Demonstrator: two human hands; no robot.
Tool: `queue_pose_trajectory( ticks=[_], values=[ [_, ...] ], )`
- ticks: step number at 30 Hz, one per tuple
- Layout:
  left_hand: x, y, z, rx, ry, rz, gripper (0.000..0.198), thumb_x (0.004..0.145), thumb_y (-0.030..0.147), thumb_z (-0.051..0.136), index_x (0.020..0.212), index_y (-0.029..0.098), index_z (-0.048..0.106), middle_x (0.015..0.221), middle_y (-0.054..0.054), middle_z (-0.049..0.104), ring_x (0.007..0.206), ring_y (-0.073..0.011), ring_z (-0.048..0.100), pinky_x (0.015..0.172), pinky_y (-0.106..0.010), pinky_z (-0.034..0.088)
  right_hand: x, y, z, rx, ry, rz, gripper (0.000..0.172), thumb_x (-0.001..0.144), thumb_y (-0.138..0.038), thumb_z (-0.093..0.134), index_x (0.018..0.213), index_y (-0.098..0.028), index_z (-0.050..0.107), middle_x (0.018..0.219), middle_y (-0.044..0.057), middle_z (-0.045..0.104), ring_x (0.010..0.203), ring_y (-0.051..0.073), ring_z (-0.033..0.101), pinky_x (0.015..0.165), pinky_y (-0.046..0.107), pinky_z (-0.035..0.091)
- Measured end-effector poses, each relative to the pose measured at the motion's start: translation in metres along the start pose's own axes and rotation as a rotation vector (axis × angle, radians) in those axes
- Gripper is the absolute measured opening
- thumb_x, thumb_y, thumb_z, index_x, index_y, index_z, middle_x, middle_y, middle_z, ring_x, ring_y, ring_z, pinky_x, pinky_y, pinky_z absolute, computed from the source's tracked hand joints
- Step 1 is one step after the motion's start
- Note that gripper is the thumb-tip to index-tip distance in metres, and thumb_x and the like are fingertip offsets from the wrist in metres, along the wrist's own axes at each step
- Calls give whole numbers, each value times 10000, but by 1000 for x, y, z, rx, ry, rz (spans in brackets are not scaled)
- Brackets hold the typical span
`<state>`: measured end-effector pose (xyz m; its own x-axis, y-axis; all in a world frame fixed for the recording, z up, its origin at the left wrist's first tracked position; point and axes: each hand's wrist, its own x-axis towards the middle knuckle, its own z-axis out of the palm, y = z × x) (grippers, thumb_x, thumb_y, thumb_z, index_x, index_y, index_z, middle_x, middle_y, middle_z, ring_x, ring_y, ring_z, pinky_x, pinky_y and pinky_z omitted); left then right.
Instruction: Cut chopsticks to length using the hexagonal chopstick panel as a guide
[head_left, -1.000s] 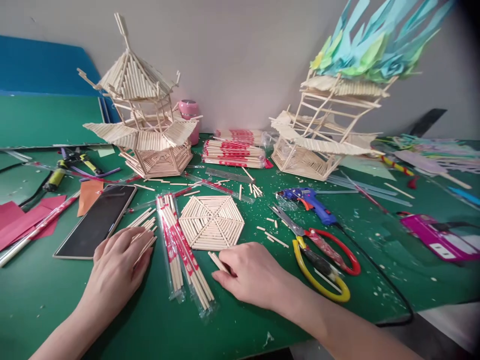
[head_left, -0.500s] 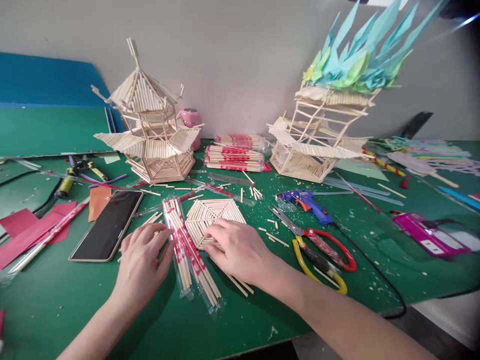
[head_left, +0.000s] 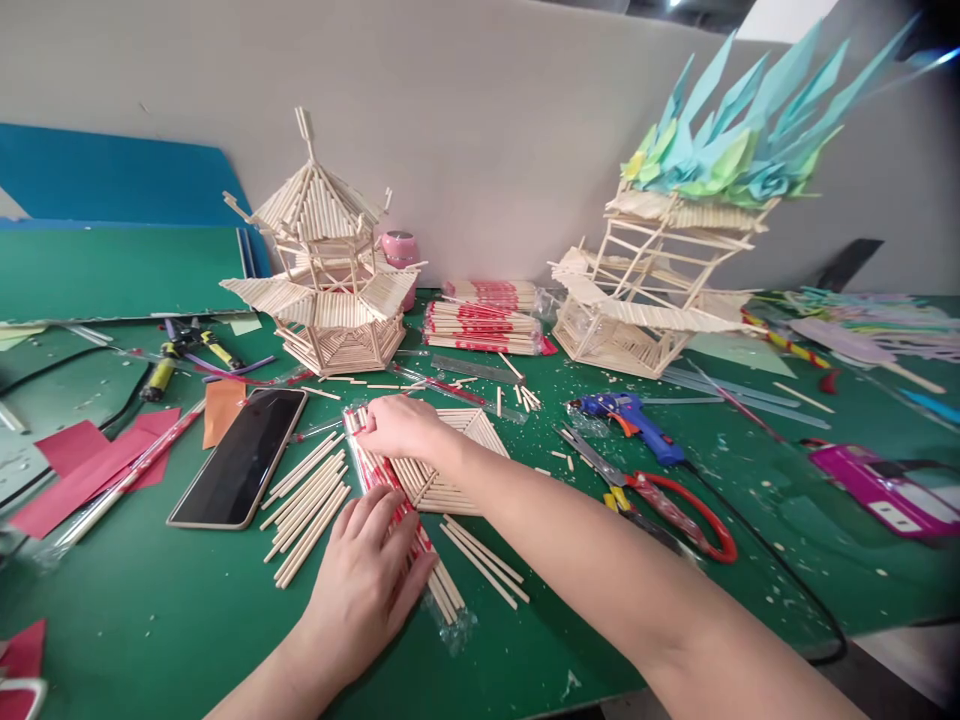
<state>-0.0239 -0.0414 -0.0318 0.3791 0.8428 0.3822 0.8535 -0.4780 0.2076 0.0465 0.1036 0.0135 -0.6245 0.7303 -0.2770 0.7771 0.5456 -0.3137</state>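
Clear plastic packets of wooden chopsticks (head_left: 442, 588) with red printing lie slanted in front of me. My right hand (head_left: 401, 428) is closed at their far end, fingers pinched on the wrapping. Lower down, my left hand (head_left: 371, 565) curls over the same packets, thumb on the right side. Partly under my right forearm is a flat hexagonal panel of sticks (head_left: 472, 440). Loose sticks (head_left: 307, 500) fan out left of the packets, and a few more sticks (head_left: 486, 560) lie to the right.
Two stick-built pavilions (head_left: 337, 330) (head_left: 622, 310) stand at the back, with stacked chopstick packs (head_left: 484, 328) between them. A phone (head_left: 238, 460) lies left. To the right are a blue glue gun (head_left: 630, 422), red-handled scissors (head_left: 686, 510) and a magenta device (head_left: 885, 485).
My right hand has moved from the hexagonal panel to the far end of the packets. My left hand has come right onto them, uncovering the loose sticks. The view has shifted slightly.
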Motion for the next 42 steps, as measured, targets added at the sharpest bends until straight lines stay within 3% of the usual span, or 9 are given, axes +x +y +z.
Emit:
queue_pose_trajectory(
  ticks=[10,16,19,22,26,32,35,38,42],
  values=[
    [3,1,1,12,58,74,203,819,218,515,922,75,614,945,-176,606,984,-330,535,795,-492,511,-1,0,-12,186,-110,48,267,877,-319,520,1085,-154,552,1093,70,581,917,198,589,778,399,490],
    [0,-1,3,47,67,67,267,825,246,508,1008,65,581,980,-181,588,993,-318,537,803,-463,524,4,13,-13,429,-65,62,268,877,-303,523,1092,-146,548,1091,62,579,914,208,590,767,395,497],
    [-1,-1,4,35,53,52,223,825,238,502,958,82,589,970,-171,585,999,-309,535,817,-450,522,7,26,-16,601,10,79,251,883,-302,515,1072,-141,552,1034,57,597,847,180,606,719,364,513],
    [0,-2,3,5,43,30,200,821,215,500,944,86,588,984,-172,577,1017,-306,524,829,-443,515,2,38,-28,784,111,90,188,900,-284,489,965,-125,567,846,19,617,641,107,594,559,254,504],
    [0,-8,0,-43,53,0,175,820,159,479,939,97,592,1000,-165,577,1037,-291,516,852,-432,498,-19,52,-52,1002,274,90,183,929,-196,411,764,-153,476,618,-39,575,382,21,402,353,133,314],
    [-2,-15,-4,-92,96,-5,192,822,145,488,991,115,574,1029,-160,594,1005,-281,543,888,-497,440,-69,76,-74,1196,504,50,179,896,-181,449,722,-164,488,617,-41,557,382,14,351,362,136,290],
    [0,-8,-14,-223,139,-82,210,843,172,470,1028,158,569,1050,-144,591,997,-266,551,837,-435,470,-98,82,-69,1235,622,6,135,871,-213,479,757,-173,538,630,-45,553,414,24,380,379,147,303],
    [10,11,-27,-485,93,-201,218,863,238,453,1033,213,588,1045,-112,609,964,-233,579,747,-324,506,-126,79,-53,1254,729,-51,120,842,-287,525,786,-188,563,638,-42,555,437,40,409,392,170,323],
    [32,47,-32,-981,-178,-357,284,872,369,418,1044,221,589,954,-79,655,904,-205,603,761,-304,489,-155,71,-27,1257,845,-55,110,844,-312,534,828,-211,577,676,-32,583,447,59,454,428,200,383]
  ],
)
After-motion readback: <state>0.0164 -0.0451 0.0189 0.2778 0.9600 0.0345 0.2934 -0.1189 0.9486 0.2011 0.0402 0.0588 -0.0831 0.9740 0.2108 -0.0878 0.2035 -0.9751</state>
